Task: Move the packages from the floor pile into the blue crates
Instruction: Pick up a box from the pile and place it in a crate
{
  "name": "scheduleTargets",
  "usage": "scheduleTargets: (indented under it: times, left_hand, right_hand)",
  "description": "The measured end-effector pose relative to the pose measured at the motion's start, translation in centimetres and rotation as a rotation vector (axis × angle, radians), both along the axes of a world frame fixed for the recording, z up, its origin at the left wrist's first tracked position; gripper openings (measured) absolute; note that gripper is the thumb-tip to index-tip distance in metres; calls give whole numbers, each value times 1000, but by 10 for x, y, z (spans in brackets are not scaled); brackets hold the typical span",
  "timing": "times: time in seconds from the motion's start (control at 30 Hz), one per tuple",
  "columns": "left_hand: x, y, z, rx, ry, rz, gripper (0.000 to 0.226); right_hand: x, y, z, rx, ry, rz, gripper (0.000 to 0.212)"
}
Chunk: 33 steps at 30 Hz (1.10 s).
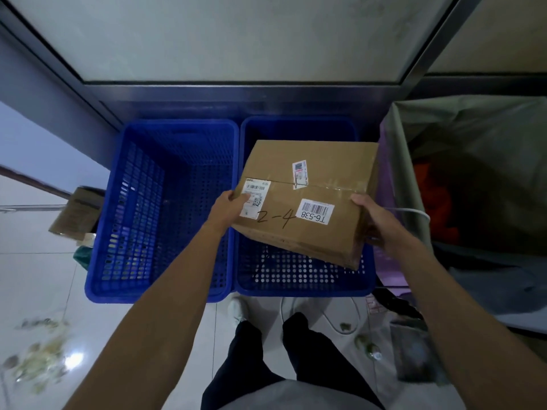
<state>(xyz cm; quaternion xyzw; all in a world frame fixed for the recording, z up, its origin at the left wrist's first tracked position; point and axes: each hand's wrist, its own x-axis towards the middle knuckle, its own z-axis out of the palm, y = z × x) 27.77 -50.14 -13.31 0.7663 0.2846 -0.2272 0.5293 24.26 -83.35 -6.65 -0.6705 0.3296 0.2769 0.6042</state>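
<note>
A brown cardboard box [307, 173] with white barcode labels and "2-4" handwritten on top hangs tilted over the right blue crate [302, 279]. My left hand [228, 208] grips its near left corner, thumb on a label. My right hand [376, 220] grips its near right corner. The left blue crate [118, 232] stands beside the right one, and I see nothing inside it. Both crates sit side by side against a metal-framed panel.
A large grey-green sack [473, 149] with orange contents stands open at the right of the crates. A small brown package [77, 214] lies on the tiled floor left of the crates. Scraps [38, 359] and a white cable [340, 318] litter the floor near my legs.
</note>
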Motion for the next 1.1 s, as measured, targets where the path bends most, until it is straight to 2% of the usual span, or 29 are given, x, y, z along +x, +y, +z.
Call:
scheduleTargets:
  times: [0.1,0.17,0.27,0.4,0.53,0.67,0.8,0.93,1.0,1.1]
  left_hand:
    - [-2,2,2,-18,-32,69,44]
    - [-2,5,8,-37,-56,125,33]
    - [-5,10,15,-33,-63,148,30]
    - [-17,16,21,-19,-88,116,28]
    - [-32,14,21,-49,-72,134,30]
    - [-50,7,5,-33,-45,109,38]
    - [-70,0,-29,69,14,1,49]
    - [-91,-8,-64,154,66,-73,59]
    - [-99,-15,-78,188,104,-94,61]
    - [-99,-32,-103,258,150,-71,69]
  right_hand:
    - [-4,-4,1,43,2,32,48]
    - [-6,-6,0,73,0,41,34]
    - [-7,-7,-4,86,8,67,38]
    - [-6,-6,-10,90,23,113,59]
    - [-3,-3,-15,39,5,169,58]
    - [-3,1,-30,-47,8,233,81]
    - [-15,4,-58,-173,-16,138,41]
    - [-22,0,-106,-290,9,140,65]
    - [-24,3,-130,-334,39,157,61]
    - [-29,11,-158,-383,76,169,45]
